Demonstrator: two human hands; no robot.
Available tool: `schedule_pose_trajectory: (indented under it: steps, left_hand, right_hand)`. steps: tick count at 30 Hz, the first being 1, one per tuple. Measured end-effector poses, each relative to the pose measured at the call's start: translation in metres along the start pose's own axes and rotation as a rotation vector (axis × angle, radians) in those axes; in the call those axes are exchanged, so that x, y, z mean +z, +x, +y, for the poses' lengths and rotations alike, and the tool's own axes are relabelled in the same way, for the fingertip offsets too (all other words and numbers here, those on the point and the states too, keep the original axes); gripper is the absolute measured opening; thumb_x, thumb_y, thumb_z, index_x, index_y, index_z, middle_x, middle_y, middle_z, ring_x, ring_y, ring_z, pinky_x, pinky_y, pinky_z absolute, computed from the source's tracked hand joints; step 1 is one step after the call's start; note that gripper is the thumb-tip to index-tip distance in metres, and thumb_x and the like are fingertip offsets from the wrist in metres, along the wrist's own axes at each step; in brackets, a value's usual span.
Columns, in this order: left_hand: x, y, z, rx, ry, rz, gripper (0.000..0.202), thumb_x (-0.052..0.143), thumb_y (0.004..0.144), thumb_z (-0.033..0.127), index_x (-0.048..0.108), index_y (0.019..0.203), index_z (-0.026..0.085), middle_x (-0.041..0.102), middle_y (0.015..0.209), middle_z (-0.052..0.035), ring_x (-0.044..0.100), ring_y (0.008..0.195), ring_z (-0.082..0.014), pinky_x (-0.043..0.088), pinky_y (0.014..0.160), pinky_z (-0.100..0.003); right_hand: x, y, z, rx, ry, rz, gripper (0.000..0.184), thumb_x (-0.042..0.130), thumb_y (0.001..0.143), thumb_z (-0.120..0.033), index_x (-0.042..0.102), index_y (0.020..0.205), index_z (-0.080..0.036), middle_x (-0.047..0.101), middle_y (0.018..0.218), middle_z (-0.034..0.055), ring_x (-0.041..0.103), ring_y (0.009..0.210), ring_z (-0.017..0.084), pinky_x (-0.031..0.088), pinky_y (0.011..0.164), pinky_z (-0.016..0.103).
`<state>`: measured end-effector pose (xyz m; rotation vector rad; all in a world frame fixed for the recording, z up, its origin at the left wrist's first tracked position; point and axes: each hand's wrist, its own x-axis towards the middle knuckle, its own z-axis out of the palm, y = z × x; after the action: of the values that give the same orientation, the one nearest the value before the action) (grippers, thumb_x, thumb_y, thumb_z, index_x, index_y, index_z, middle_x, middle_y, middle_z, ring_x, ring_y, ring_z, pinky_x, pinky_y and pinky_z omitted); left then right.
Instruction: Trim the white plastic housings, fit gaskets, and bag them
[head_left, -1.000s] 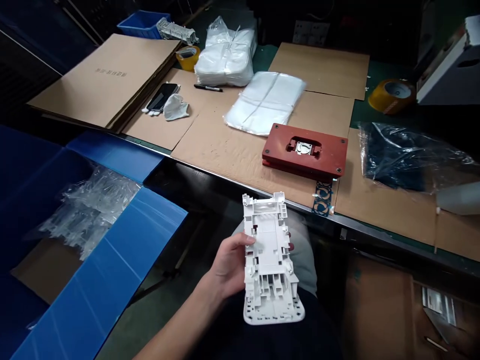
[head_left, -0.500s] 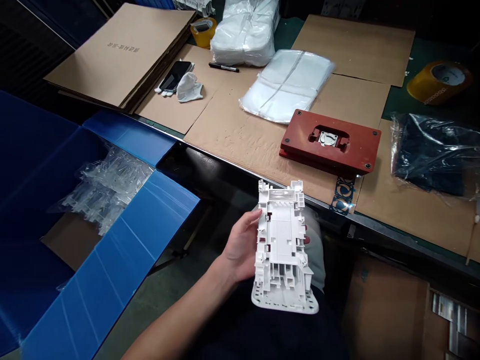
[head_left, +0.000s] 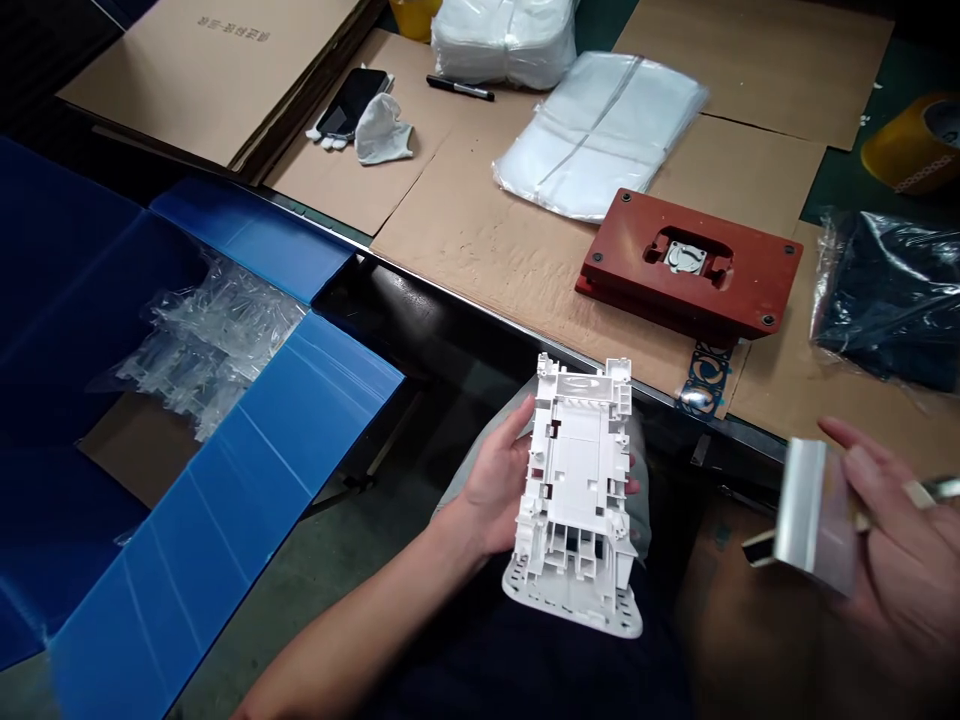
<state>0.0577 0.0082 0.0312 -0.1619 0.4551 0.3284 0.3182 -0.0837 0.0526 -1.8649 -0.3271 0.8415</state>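
Note:
My left hand (head_left: 499, 485) is wrapped around a white plastic housing (head_left: 581, 465) from below and its left side, fingertips showing at the right edge. The housing is tilted over my lap, its ribbed, clipped side facing up and its rounded, slotted end toward me. At the right, my right hand (head_left: 896, 540) grips a shiny silver metal plate (head_left: 802, 510) with a bent edge. A thin pale stick-like object with a metal part (head_left: 937, 490) shows by the fingers; its kind is unclear. On the bench edge beyond lies a red fixture block (head_left: 697, 295) with a small silver piece (head_left: 686, 258) in its recess.
A blue box (head_left: 247, 480) with bagged clear parts (head_left: 217, 340) stands open at left. On the cardboard-covered bench are plastic bags (head_left: 600, 135), a phone (head_left: 352, 100), a glove (head_left: 382, 130), a marker (head_left: 460, 88), yellow tape (head_left: 911, 145) and a blue patterned strip (head_left: 705, 380).
My right hand has come into view at the right, holding the silver plate. The view has shifted, and the white housing stays in my left hand.

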Motion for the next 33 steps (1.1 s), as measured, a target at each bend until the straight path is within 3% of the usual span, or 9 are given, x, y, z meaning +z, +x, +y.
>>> schedule_pose_trajectory:
  steps: [2, 5, 7, 9, 14, 20, 25, 29, 33]
  left_hand:
    - [-0.001, -0.001, -0.001, 0.018, 0.0, 0.033, 0.071, 0.04, 0.093, 0.065, 0.062, 0.132, 0.009, 0.071, 0.121, -0.0189, 0.065, 0.113, -0.0364, 0.04, 0.104, -0.051]
    - [0.0, 0.0, -0.003, 0.139, 0.031, 0.145, 0.062, 0.043, 0.096, 0.058, 0.063, 0.131, 0.01, 0.073, 0.119, -0.0158, 0.066, 0.114, -0.0343, 0.04, 0.107, -0.046]
    - [-0.001, 0.0, -0.005, 0.218, 0.062, 0.205, 0.058, 0.042, 0.099, 0.054, 0.063, 0.131, 0.011, 0.072, 0.122, -0.0148, 0.064, 0.118, -0.034, 0.039, 0.109, -0.045]
    - [-0.003, 0.001, -0.007, 0.252, 0.097, 0.238, 0.057, 0.043, 0.099, 0.054, 0.063, 0.133, 0.012, 0.071, 0.125, -0.0144, 0.062, 0.122, -0.0349, 0.039, 0.111, -0.046]
    - [-0.01, 0.003, -0.007, 0.284, 0.104, 0.304, 0.055, 0.045, 0.098, 0.054, 0.064, 0.132, 0.014, 0.072, 0.123, -0.0152, 0.061, 0.123, -0.0358, 0.042, 0.109, -0.05]
    - [-0.011, 0.008, -0.003, 0.294, 0.069, 0.299, 0.056, 0.044, 0.099, 0.053, 0.063, 0.133, 0.012, 0.072, 0.124, -0.0155, 0.063, 0.121, -0.0348, 0.042, 0.109, -0.048]
    - [-0.015, 0.011, -0.005, 0.241, 0.141, 0.327, 0.053, 0.048, 0.098, 0.053, 0.066, 0.129, 0.014, 0.073, 0.121, -0.0142, 0.064, 0.12, -0.0341, 0.044, 0.108, -0.047]
    - [-0.019, 0.01, -0.006, 0.253, 0.145, 0.332, 0.053, 0.052, 0.096, 0.053, 0.066, 0.129, 0.014, 0.073, 0.12, -0.0138, 0.064, 0.119, -0.0337, 0.044, 0.108, -0.046]
    - [-0.02, 0.006, -0.006, 0.258, 0.15, 0.332, 0.054, 0.052, 0.096, 0.054, 0.066, 0.13, 0.014, 0.073, 0.121, -0.0139, 0.064, 0.119, -0.0337, 0.045, 0.107, -0.046]
  right_hand:
    - [0.033, -0.01, -0.014, 0.019, -0.037, -0.02, 0.039, 0.081, 0.076, -0.048, 0.077, 0.111, -0.031, 0.074, 0.091, 0.0103, 0.068, 0.063, 0.019, 0.05, 0.046, 0.031]
    - [0.076, -0.026, -0.028, -0.128, -0.117, -0.246, 0.039, 0.079, 0.079, -0.048, 0.076, 0.112, -0.027, 0.073, 0.092, 0.007, 0.066, 0.065, 0.017, 0.053, 0.048, 0.026]
    - [0.094, -0.033, -0.027, -0.192, -0.202, -0.416, 0.035, 0.075, 0.083, -0.048, 0.075, 0.111, -0.026, 0.073, 0.093, 0.005, 0.067, 0.071, 0.017, 0.055, 0.054, 0.024]
    - [0.102, -0.037, -0.02, -0.169, -0.259, -0.53, 0.037, 0.074, 0.084, -0.046, 0.072, 0.116, -0.027, 0.073, 0.1, 0.0048, 0.069, 0.075, 0.018, 0.058, 0.059, 0.026]
    - [0.097, -0.049, 0.0, -0.016, -0.149, -0.539, 0.064, 0.082, 0.076, -0.036, 0.058, 0.136, -0.033, 0.065, 0.128, 0.0077, 0.071, 0.07, 0.016, 0.062, 0.063, 0.029]
    - [0.083, -0.059, 0.011, 0.153, -0.128, -0.465, 0.066, 0.087, 0.07, -0.037, 0.061, 0.13, -0.026, 0.071, 0.106, 0.0082, 0.073, 0.074, 0.021, 0.064, 0.062, 0.03]
    - [0.084, -0.054, 0.017, 0.162, -0.076, -0.464, 0.061, 0.088, 0.071, -0.036, 0.063, 0.125, -0.026, 0.072, 0.101, 0.0064, 0.073, 0.077, 0.02, 0.063, 0.067, 0.028]
    - [0.087, -0.054, 0.029, 0.173, 0.009, -0.488, 0.051, 0.087, 0.073, -0.034, 0.066, 0.117, -0.025, 0.073, 0.105, 0.0071, 0.073, 0.09, 0.023, 0.063, 0.076, 0.031]
    - [0.088, -0.055, 0.037, 0.115, -0.042, -0.495, 0.038, 0.085, 0.076, -0.036, 0.072, 0.109, -0.024, 0.074, 0.103, 0.0068, 0.072, 0.092, 0.023, 0.061, 0.081, 0.034]
